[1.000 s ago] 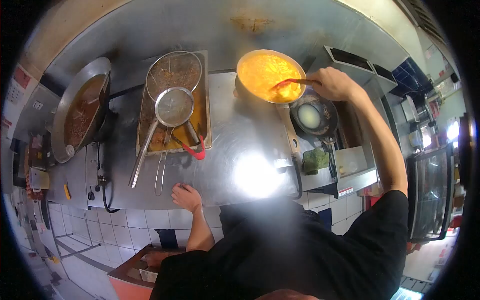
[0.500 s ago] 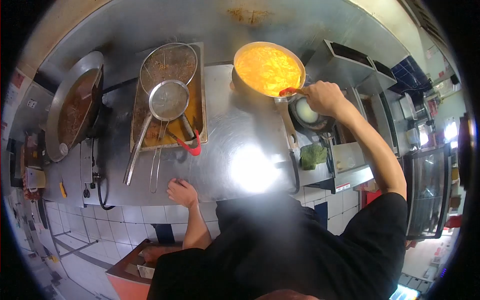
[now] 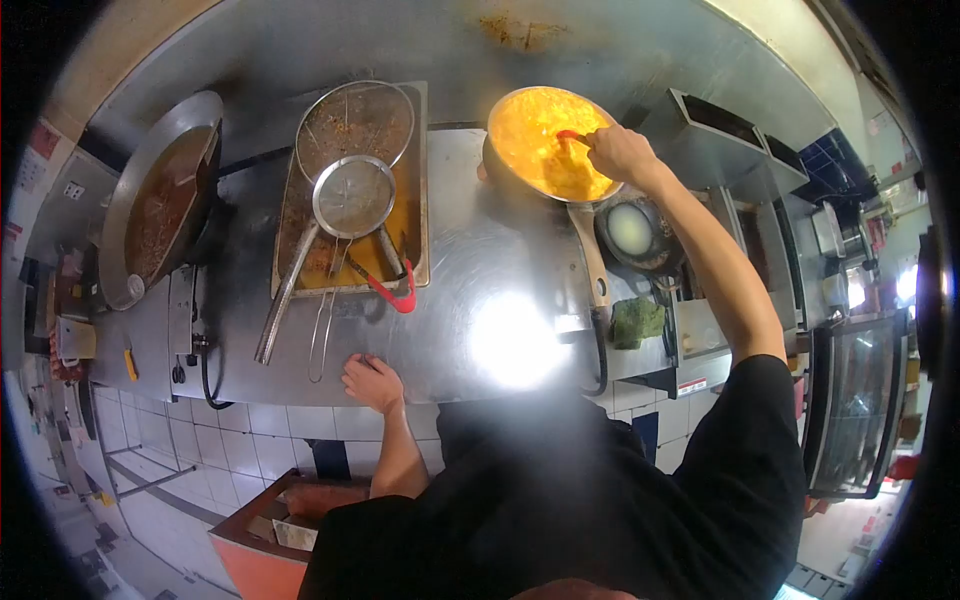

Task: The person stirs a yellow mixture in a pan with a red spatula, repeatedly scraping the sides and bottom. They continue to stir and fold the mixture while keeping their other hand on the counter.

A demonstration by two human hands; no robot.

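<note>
A pan at the back of the counter holds bright yellow, egg-like food, and its long handle points toward me. Over the pan, my right hand is closed around a red-tipped spatula. The spatula's lower end is partly hidden by the hand and the food. My left hand lies at the front edge of the steel counter, fingers loosely bent and apart, with nothing in it.
To the left, strainers and red-tipped tongs rest on an oily tray. Farther left stands a large wok of dark liquid. Right of the pan are a small dark pan holding something pale and a green scouring pad.
My right hand has moved left and up with the spatula, from the pan's right rim to above the yellow food. My left hand stays at the counter edge. The whole view has shifted slightly.
</note>
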